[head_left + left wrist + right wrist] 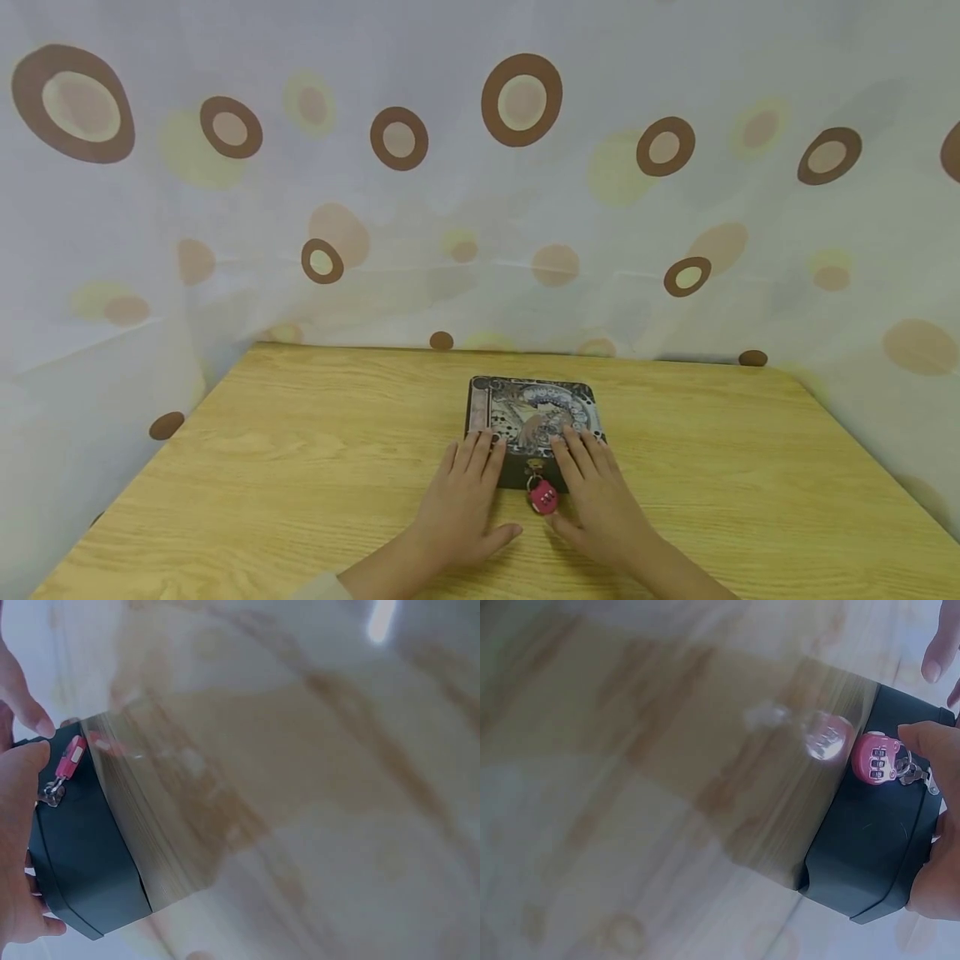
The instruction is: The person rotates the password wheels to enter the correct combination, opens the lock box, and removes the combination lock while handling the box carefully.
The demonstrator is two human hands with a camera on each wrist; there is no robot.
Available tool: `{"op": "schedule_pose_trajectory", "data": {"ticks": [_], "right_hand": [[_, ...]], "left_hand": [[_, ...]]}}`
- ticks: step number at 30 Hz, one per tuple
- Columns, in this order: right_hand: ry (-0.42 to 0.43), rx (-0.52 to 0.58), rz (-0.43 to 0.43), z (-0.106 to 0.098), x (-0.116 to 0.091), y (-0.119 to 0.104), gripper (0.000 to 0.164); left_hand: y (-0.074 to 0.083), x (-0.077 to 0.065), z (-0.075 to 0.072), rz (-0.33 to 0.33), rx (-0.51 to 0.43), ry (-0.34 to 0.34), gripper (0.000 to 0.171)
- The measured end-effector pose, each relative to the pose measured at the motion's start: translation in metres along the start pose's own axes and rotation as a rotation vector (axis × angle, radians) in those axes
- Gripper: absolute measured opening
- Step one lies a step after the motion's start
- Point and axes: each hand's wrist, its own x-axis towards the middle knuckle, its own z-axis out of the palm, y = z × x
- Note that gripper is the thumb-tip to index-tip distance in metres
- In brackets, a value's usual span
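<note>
Grips slack, fingers straight — left hand (463,504) and right hand (598,500) on box (528,412) near edge — table (300,467) extends both sides.

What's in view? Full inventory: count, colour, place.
Wood-grain tabletop: 1, yellow-brown, foreground.
Circle-patterned backdrop sheet: 1, white with brown, peach, yellow, behind tabletop.
Rectangular print-topped box: 1, dark, multicoloured top, on tabletop.
Metal clasp: 1, brassy in head view, box front.
Rounded three-dial padlock: 1, pink, on clasp.
Fabric cuff: 1, pale, bottom edge.
Forearms: 2, mostly bare, bottom edge.
Left grip: 1, bare, on box's front left.
Right grip: 1, bare, on box's front right.
</note>
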Motion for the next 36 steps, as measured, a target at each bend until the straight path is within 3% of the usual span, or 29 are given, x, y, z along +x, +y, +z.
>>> {"op": "schedule_pose_trajectory", "data": {"ticks": [21, 29, 36], "right_hand": [[-0.005, 0.015, -0.013, -0.0003, 0.0007, -0.0092, 0.085], [-0.037, 0.016, 0.004, 0.0041, 0.0004, -0.0085, 0.085], [-0.014, 0.030, -0.004, -0.0004, 0.0010, -0.0082, 0.082]], "left_hand": [[-0.0052, -0.0088, -0.0014, 0.004, -0.010, 0.006, 0.088], [-0.0061, -0.0086, -0.0003, -0.015, -0.072, -0.046, 0.088], [-0.0077, -0.0077, -0.0023, -0.013, -0.108, -0.005, 0.081]]}}
